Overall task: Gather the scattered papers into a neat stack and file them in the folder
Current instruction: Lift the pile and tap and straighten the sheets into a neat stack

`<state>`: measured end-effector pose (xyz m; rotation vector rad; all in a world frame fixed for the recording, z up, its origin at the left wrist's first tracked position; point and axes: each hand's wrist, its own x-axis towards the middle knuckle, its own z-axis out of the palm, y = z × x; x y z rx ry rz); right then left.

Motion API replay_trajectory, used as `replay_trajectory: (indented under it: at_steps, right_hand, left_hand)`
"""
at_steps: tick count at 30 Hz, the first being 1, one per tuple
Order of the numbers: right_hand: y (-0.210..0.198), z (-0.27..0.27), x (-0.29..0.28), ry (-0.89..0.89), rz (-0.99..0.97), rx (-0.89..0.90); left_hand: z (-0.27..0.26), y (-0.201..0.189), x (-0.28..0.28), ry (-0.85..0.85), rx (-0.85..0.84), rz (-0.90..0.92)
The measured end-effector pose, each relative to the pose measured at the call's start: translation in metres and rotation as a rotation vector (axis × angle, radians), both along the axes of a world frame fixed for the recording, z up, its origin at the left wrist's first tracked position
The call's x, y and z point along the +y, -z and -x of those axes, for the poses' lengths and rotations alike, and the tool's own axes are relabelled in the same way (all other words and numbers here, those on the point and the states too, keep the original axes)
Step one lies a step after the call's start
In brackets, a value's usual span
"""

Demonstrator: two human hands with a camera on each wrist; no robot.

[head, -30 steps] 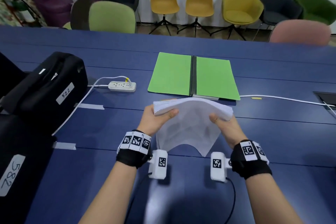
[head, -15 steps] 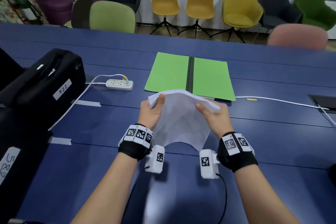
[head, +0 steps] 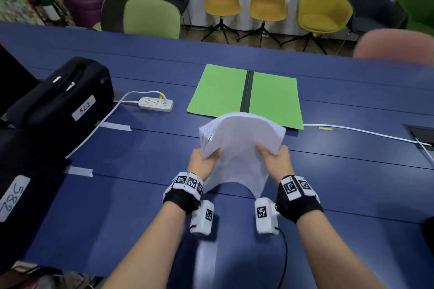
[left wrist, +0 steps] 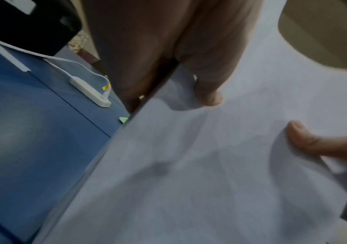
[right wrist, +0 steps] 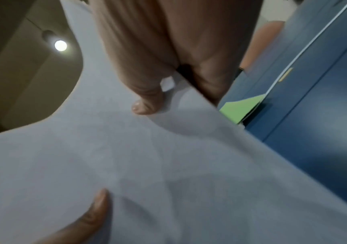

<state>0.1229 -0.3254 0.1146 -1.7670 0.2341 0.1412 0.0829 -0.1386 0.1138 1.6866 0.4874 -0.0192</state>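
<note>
Both hands, left (head: 203, 164) and right (head: 275, 162), pinch the bowed papers (head: 239, 148) by their side edges above the blue table (head: 141, 148), just before the open green folder (head: 220, 91), with a power strip (head: 155, 103) and black cases (head: 63, 98) off left.

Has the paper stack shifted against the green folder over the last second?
Yes. The paper stack, held by the left hand and right hand, has tipped more upright; its top edge now overlaps the green folder near edge.
</note>
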Motion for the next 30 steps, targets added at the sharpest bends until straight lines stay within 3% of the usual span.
replay_trajectory:
  at_steps: [4, 8, 13, 18, 24, 30]
  right_hand:
    - [-0.024, -0.011, -0.019, 0.028, -0.122, -0.069]
    - [-0.027, -0.026, -0.034, 0.121, -0.226, -0.055]
    - [0.0, -0.044, -0.027, 0.123, -0.149, 0.058]
    - [0.04, -0.046, -0.021, 0.133, -0.158, 0.211]
    - [0.064, -0.082, -0.018, -0.059, -0.188, 0.451]
    - [0.087, -0.167, -0.052, 0.274, -0.238, 0.475]
  left_hand:
    - [0.008, -0.01, 0.001, 0.055, -0.037, 0.092]
    - [0.027, -0.004, -0.012, 0.128, 0.045, 0.161]
    - [0.022, 0.015, -0.029, 0.125, 0.104, 0.014]
    - [0.019, 0.028, -0.007, 0.113, 0.145, -0.027]
    - [-0.001, 0.058, 0.041, 0.043, 0.275, -0.109]
    - [-0.024, 0.096, 0.102, 0.009, 0.542, -0.288]
